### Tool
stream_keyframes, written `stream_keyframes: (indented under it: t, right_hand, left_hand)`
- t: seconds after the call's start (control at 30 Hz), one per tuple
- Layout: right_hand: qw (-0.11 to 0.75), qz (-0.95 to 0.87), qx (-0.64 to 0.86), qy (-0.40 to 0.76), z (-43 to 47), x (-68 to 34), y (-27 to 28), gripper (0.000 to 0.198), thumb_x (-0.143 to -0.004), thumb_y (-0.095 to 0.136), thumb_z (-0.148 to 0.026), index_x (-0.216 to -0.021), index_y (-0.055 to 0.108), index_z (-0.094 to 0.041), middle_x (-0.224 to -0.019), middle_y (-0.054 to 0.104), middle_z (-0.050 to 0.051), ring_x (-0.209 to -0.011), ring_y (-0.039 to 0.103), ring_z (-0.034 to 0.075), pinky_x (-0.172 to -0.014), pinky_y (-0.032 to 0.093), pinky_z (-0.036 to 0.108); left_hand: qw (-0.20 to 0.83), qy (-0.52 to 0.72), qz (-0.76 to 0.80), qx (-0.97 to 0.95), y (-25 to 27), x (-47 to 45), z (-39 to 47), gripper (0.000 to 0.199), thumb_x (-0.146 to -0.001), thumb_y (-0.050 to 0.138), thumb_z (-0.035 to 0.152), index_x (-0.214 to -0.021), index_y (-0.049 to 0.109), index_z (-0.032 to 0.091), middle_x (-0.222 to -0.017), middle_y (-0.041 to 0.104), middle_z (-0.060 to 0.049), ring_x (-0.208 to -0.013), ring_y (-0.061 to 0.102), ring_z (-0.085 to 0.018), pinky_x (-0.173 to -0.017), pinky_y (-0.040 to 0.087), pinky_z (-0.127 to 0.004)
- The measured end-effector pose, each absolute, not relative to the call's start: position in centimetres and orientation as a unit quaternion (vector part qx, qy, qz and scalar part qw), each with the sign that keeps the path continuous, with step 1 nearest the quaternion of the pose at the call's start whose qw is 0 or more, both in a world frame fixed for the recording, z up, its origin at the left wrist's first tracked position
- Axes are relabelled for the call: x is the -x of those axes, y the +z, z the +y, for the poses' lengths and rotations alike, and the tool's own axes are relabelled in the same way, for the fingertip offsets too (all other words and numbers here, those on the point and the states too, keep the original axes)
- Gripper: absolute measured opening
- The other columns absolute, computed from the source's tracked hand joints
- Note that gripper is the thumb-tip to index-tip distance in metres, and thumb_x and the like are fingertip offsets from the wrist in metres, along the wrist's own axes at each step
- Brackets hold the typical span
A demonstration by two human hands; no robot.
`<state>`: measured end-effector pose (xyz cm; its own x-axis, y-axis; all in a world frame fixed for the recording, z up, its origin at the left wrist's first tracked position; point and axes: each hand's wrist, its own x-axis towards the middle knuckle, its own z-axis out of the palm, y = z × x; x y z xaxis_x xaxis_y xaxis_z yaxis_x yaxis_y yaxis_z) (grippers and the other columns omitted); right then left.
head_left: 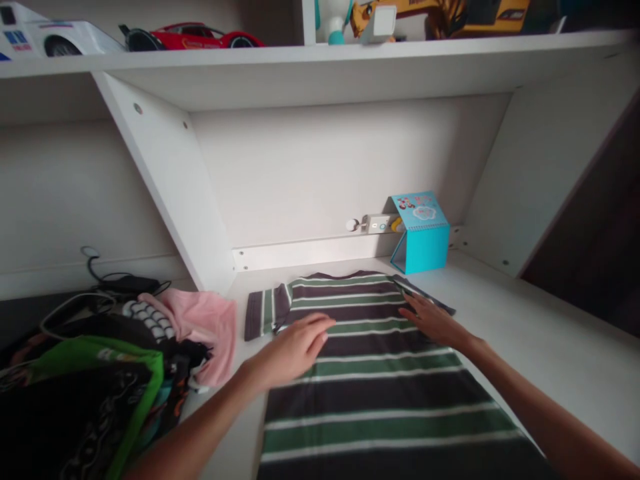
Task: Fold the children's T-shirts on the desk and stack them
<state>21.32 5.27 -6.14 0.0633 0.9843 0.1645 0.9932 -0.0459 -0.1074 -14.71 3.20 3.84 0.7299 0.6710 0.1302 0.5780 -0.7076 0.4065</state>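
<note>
A striped T-shirt (370, 383) in dark, green and white lies spread flat on the white desk, collar end toward the back wall. Over its left side, near the left sleeve, is my left hand (295, 347), fingers stretched out together and nothing visible in them. My right hand (433, 320) lies palm down with fingers extended by the right shoulder of the shirt. Beside it the right sleeve (425, 293) is partly covered by my fingers. The left sleeve (263, 313) sticks out to the side.
A pile of clothes with a pink cloth (210, 327) and a green-edged black piece (150, 373) lies at left. At the back stand a blue desk calendar (427, 247) and a power socket (380, 224). Toy vehicles, including a red car (195, 37), sit on the shelf (320, 73) above.
</note>
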Motion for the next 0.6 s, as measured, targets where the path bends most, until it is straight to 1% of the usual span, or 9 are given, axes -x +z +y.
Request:
stream_keyframes:
  t: [0.07,0.17,0.27,0.33,0.4,0.47,0.5,0.53,0.6]
  right_hand:
    - [0.066,-0.657,0.751,0.004,7.0,-22.4,-6.7,0.058,-0.089,0.026,-0.050,-0.137,0.032,-0.018,-0.143,0.029,0.013,-0.131,0.025,0.029,-0.098,0.033,0.049]
    - [0.044,-0.617,0.786,0.018,8.3,-23.6,-5.8,0.053,-0.090,0.027,-0.046,-0.137,0.031,-0.024,-0.144,0.026,0.012,-0.130,0.025,0.031,-0.097,0.031,0.054]
    - [0.037,-0.578,0.815,0.010,8.4,-22.6,-3.3,0.056,-0.091,0.027,-0.046,-0.137,0.033,-0.015,-0.140,0.028,0.025,-0.126,0.028,0.041,-0.089,0.029,0.065]
    - [0.037,-0.595,0.803,-0.002,7.3,-19.6,-1.9,0.058,-0.090,0.033,-0.044,-0.137,0.032,-0.010,-0.140,0.025,0.029,-0.127,0.024,0.043,-0.091,0.027,0.065]
    - [0.042,-0.665,0.746,-0.008,4.6,-14.5,-1.8,0.058,-0.087,0.042,-0.042,-0.138,0.031,-0.016,-0.144,0.021,0.020,-0.132,0.017,0.036,-0.100,0.024,0.056]
    - [0.058,-0.768,0.637,0.002,0.5,-8.4,-3.4,0.060,-0.084,0.046,-0.050,-0.138,0.026,-0.034,-0.147,0.020,0.003,-0.134,0.017,0.023,-0.104,0.028,0.039]
    - [0.099,-0.842,0.530,0.012,-1.9,-5.4,-4.8,0.065,-0.081,0.049,-0.053,-0.138,0.025,-0.033,-0.145,0.025,0.005,-0.132,0.022,0.026,-0.100,0.035,0.041]
    - [0.144,-0.874,0.463,0.018,-4.3,-2.5,-6.4,0.062,-0.081,0.050,-0.051,-0.137,0.028,-0.036,-0.140,0.034,0.004,-0.128,0.032,0.028,-0.094,0.042,0.041]
    - [0.230,-0.870,0.436,0.026,-8.4,2.1,-9.5,0.049,-0.087,0.046,-0.032,-0.135,0.034,-0.034,-0.128,0.050,-0.001,-0.116,0.048,0.025,-0.085,0.051,0.034]
  left_hand:
    - [0.115,0.100,0.420,-0.895,2.1,12.9,8.3,0.046,-0.092,0.028,0.032,-0.135,0.036,0.017,-0.143,0.031,-0.012,-0.131,0.027,-0.024,-0.106,0.025,-0.044]
    - [0.093,0.029,0.562,-0.822,-1.1,13.1,13.6,0.063,-0.086,0.032,0.053,-0.140,0.025,0.021,-0.147,0.014,-0.015,-0.134,0.006,-0.037,-0.099,0.016,-0.063]
    - [0.115,-0.001,0.613,-0.781,-2.6,14.8,15.5,0.076,-0.078,0.026,0.071,-0.141,0.020,0.029,-0.148,0.010,-0.014,-0.132,0.004,-0.043,-0.094,0.014,-0.069]
    - [0.134,-0.019,0.604,-0.785,-2.4,15.7,16.0,0.077,-0.075,0.025,0.075,-0.140,0.020,0.033,-0.148,0.011,-0.012,-0.131,0.007,-0.045,-0.093,0.016,-0.068]
    - [0.131,-0.034,0.605,-0.784,-1.7,16.4,16.7,0.071,-0.076,0.027,0.072,-0.138,0.024,0.036,-0.148,0.017,-0.011,-0.130,0.013,-0.045,-0.092,0.019,-0.067]
    - [0.101,-0.034,0.627,-0.771,-1.2,17.4,17.8,0.062,-0.082,0.029,0.062,-0.137,0.028,0.035,-0.146,0.023,-0.011,-0.129,0.020,-0.043,-0.092,0.023,-0.066]
    - [0.085,-0.031,0.640,-0.763,-1.0,18.1,18.3,0.057,-0.084,0.030,0.056,-0.136,0.031,0.033,-0.144,0.026,-0.012,-0.128,0.024,-0.042,-0.091,0.025,-0.064]
    - [0.075,-0.028,0.649,-0.757,-0.9,18.7,18.8,0.052,-0.086,0.031,0.051,-0.134,0.035,0.031,-0.143,0.030,-0.012,-0.126,0.028,-0.040,-0.090,0.028,-0.062]
    - [0.065,-0.025,0.656,-0.752,-0.9,20.0,19.4,0.046,-0.086,0.034,0.045,-0.128,0.043,0.029,-0.138,0.038,-0.012,-0.122,0.036,-0.038,-0.089,0.033,-0.058]
